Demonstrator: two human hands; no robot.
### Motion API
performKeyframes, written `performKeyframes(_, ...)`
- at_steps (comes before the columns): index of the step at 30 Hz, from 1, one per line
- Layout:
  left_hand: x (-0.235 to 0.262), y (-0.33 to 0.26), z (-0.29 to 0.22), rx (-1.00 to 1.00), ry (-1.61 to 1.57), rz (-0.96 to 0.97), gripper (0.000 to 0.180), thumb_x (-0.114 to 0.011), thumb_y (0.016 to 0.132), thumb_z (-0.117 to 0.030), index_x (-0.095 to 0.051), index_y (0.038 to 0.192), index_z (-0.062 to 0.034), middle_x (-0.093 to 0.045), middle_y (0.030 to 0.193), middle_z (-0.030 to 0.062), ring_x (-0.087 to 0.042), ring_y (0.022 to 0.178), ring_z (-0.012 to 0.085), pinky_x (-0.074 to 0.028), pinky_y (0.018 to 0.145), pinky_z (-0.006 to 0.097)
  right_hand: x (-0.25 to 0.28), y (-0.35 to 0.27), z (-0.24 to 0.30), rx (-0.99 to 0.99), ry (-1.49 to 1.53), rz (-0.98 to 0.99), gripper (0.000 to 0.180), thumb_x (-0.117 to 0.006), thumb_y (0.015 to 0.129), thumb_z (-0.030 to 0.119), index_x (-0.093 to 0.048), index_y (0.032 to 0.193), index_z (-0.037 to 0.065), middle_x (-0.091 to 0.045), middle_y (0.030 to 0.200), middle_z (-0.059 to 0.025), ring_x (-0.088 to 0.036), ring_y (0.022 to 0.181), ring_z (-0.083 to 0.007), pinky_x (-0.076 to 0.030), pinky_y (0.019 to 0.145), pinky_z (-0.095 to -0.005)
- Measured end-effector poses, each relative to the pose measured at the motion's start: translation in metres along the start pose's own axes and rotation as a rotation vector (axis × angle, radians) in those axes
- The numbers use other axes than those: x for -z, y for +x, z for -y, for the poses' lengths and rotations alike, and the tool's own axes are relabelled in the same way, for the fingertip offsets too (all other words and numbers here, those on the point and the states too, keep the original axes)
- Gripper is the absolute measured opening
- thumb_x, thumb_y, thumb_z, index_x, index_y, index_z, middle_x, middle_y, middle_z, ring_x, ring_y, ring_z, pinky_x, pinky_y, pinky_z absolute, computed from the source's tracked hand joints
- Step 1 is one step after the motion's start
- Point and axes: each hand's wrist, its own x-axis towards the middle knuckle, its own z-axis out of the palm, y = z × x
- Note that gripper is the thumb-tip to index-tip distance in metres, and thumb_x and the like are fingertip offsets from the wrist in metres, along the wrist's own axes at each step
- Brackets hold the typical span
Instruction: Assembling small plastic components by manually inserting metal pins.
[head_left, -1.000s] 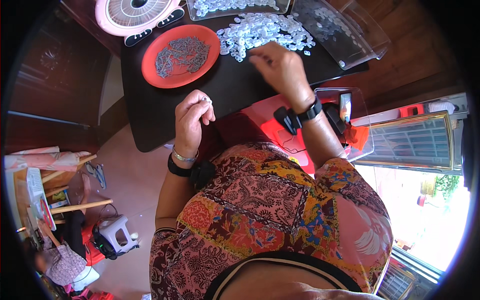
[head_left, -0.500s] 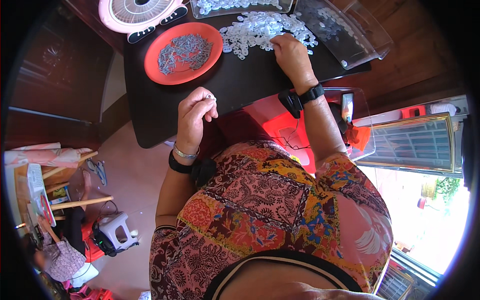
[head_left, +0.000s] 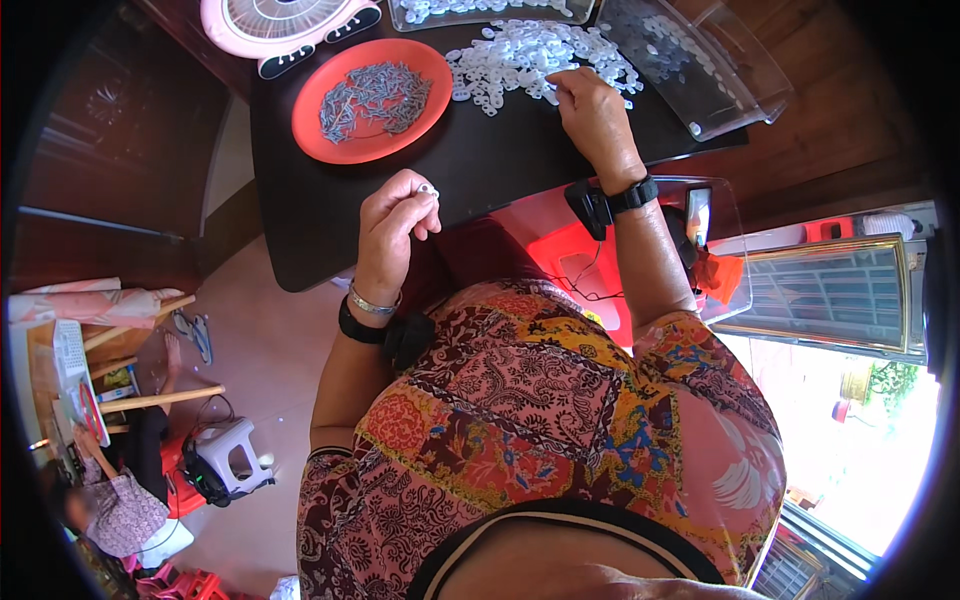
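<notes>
Our right hand (head_left: 596,112) has reached the white pieces (head_left: 505,60), now within grasp; its hold is unclear. Our left hand (head_left: 394,222) pinches a white tab (head_left: 428,190).

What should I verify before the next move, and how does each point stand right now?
1. Left hand has its piece: ok, a small white piece is pinched between thumb and finger.
2. Right hand is at the supply: ok, it is at the near right side of the pile of white pieces.
3. Right hand has a piece: cannot tell, its grip is too small to make out.
4. Grey pieces are within the orange plate: ok, inside its rim.
5. Piled white pieces are contained: not ok, they lie loose on the black table.
</notes>
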Motion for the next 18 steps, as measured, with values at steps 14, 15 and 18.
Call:
performKeyframes(14, -0.0007, -0.0008, -0.0009, 0.004, -0.007, 0.004, 0.016, -0.049, 0.087, -0.011, -0.054, 0.076, -0.0015, -0.052, 0.063, 0.0019, -0.046, 0.057, 0.0071, -0.034, 0.053, 0.021, 0.0047, -0.0061, 0.0020, 0.026, -0.039, 0.167, 0.017, -0.061, 0.081, 0.008, -0.067, 0.096, 0.005, -0.064, 0.087, -0.0123, -0.064, 0.079, -0.0303, -0.051, 0.071, -0.0369)
performKeyframes(15, -0.0004, -0.0008, -0.0005, 0.010, -0.010, 0.002, 0.016, -0.048, 0.087, -0.011, -0.054, 0.076, -0.0015, -0.052, 0.063, 0.0019, -0.046, 0.057, 0.0071, -0.034, 0.053, 0.021, 0.0048, -0.0062, 0.0027, 0.026, -0.040, 0.167, 0.017, -0.061, 0.081, 0.008, -0.067, 0.096, 0.005, -0.064, 0.087, -0.0123, -0.064, 0.079, -0.0303, -0.051, 0.071, -0.0369)
performKeyframes(18, -0.0002, -0.0005, 0.0007, 0.012, -0.009, 0.003, 0.016, -0.048, 0.087, -0.011, -0.054, 0.076, -0.0016, -0.052, 0.063, 0.0019, -0.046, 0.057, 0.0071, -0.034, 0.053, 0.021, 0.0041, -0.0072, 0.0065, 0.013, -0.039, 0.181, 0.017, -0.061, 0.082, 0.011, -0.067, 0.096, 0.006, -0.064, 0.087, -0.0121, -0.064, 0.079, -0.0304, -0.051, 0.071, -0.0373)
